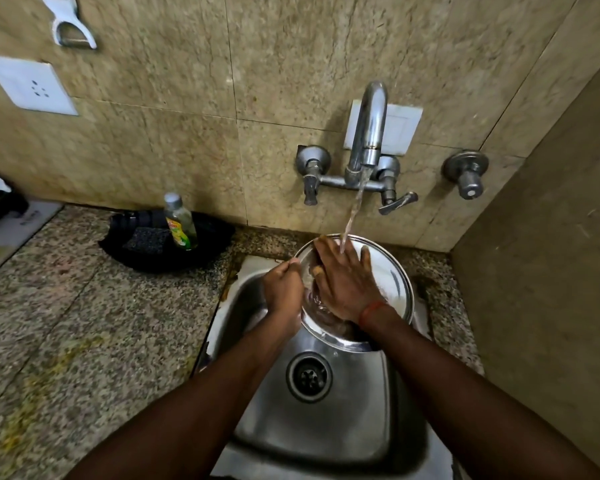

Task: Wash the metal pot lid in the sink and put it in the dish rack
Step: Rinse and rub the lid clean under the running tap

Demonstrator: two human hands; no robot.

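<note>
Water [352, 216] runs from the tap [369, 133] onto the lid [392, 271], which is held tilted over the far rim of the sink [312, 427], its upper edge toward the wall. Round, shiny steel with a raised rim, the lid is wet, and its lower part reflects the hands. Left hand [283, 289] has its grip clenched on the lid's left edge, fingers pinching the rim. Right hand [345, 282] lies flat and released on the lid's face, fingers spread, the stream landing near its fingertips; a red thread [371, 311] circles that wrist. Below the lid, the drain [309, 375] sits in the bare basin. Left of the sink, on the speckled surface [66, 323], a black dish [167, 244] holds a soap bottle [180, 221] and a scrub pad [146, 240].
</note>
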